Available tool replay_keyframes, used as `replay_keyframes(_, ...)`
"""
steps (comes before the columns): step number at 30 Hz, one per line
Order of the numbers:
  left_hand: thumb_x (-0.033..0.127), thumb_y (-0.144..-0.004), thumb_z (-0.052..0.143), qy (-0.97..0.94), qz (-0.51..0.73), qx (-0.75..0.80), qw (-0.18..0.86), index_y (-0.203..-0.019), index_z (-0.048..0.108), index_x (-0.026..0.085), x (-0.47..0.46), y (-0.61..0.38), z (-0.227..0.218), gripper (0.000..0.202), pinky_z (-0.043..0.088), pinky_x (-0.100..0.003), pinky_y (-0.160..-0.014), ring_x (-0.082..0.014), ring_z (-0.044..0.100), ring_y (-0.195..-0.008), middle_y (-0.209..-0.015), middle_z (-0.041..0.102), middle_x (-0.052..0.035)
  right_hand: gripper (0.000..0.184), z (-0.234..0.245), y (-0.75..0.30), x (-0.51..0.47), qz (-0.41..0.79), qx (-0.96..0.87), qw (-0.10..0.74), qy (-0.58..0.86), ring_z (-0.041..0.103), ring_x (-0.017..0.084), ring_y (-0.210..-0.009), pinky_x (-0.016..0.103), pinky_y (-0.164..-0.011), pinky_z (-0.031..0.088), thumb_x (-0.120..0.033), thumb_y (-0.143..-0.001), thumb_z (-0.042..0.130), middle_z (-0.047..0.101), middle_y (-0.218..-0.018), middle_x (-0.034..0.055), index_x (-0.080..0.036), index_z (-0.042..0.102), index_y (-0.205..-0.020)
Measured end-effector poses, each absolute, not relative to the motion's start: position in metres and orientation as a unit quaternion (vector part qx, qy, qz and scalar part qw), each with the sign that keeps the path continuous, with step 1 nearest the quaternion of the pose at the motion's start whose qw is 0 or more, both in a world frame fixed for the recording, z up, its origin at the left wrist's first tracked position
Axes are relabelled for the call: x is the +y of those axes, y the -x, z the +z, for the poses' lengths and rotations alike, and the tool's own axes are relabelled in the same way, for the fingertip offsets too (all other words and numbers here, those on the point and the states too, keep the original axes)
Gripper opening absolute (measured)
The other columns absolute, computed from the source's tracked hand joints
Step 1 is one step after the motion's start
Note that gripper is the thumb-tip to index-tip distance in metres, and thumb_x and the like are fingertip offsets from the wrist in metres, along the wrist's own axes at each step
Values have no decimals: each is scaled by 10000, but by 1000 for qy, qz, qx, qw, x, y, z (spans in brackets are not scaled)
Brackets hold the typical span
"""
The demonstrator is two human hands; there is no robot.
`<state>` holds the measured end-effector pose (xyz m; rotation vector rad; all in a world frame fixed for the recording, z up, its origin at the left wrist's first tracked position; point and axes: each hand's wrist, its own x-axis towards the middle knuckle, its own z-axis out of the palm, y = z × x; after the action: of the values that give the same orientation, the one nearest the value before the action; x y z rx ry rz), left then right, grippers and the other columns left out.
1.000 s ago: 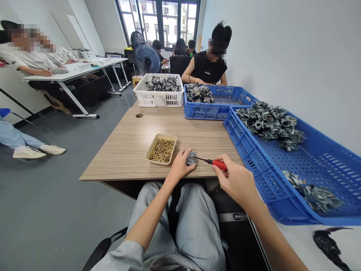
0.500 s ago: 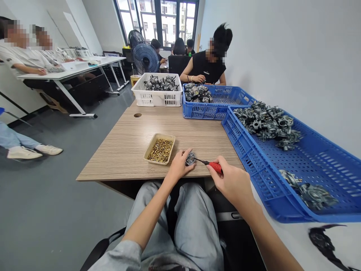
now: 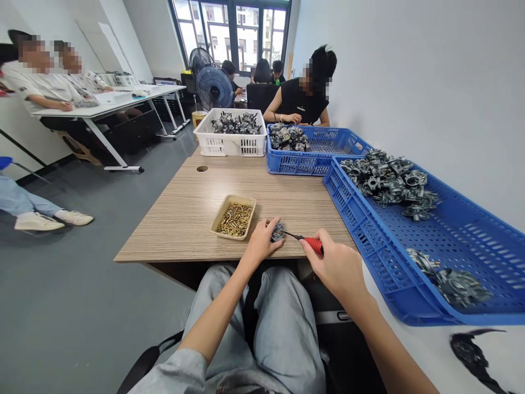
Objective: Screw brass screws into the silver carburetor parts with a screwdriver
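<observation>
My left hand (image 3: 261, 241) is closed around a small round grey metal part (image 3: 278, 231) and holds it down on the wooden table (image 3: 192, 208) near the front edge. My right hand (image 3: 334, 265) grips a red-handled screwdriver (image 3: 312, 244); its thin shaft points left with the tip on the part. Just left of my left hand sits a shallow beige tray (image 3: 234, 218) of small brass screws.
A big blue crate (image 3: 414, 257) with grey metal castings lies at my right. Farther back stand a second blue crate (image 3: 311, 148) and a white basket (image 3: 231, 134) of similar parts. A person in black sits at the table's far end. Other people sit at a white table on the left, by a fan (image 3: 213, 87).
Both hands have stayed on the part and the screwdriver. My right hand has shifted slightly to the left. The view has wobbled a little.
</observation>
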<state>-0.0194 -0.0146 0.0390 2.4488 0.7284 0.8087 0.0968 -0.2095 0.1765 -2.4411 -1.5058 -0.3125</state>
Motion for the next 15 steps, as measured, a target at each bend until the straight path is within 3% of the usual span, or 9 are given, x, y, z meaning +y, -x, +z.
replay_keyframes(8, 302, -872, 773, -878, 310, 271, 245, -1551, 496, 276, -14, 19, 39, 734, 539, -443, -1093, -304, 634, -1214, -1284, 585, -110, 157, 184, -105, -214, -67, -579, 123, 803, 720, 250, -690, 296, -576, 222, -389, -1081, 537, 733, -749, 31, -248, 592, -1039)
replay_keyframes(13, 275, -869, 762, -884, 303, 270, 231, -1546, 505, 270, -13, 18, 38, 724, 532, -459, -1106, -315, 624, -1234, -1286, 584, -118, 116, 190, -109, -217, -39, -601, 144, 785, 740, 217, -824, 299, -585, 244, -260, -1080, 480, 781, -971, 25, -264, 591, -1049)
replay_keyframes(15, 280, -874, 761, -887, 298, 271, 226, -1548, 502, 270, -13, 18, 38, 722, 531, -461, -1108, -318, 620, -1241, -1289, 582, -120, 113, 188, -107, -216, -51, -599, 138, 787, 734, 216, -791, 303, -580, 232, -299, -1084, 498, 777, -928, 25, -261, 596, -1042)
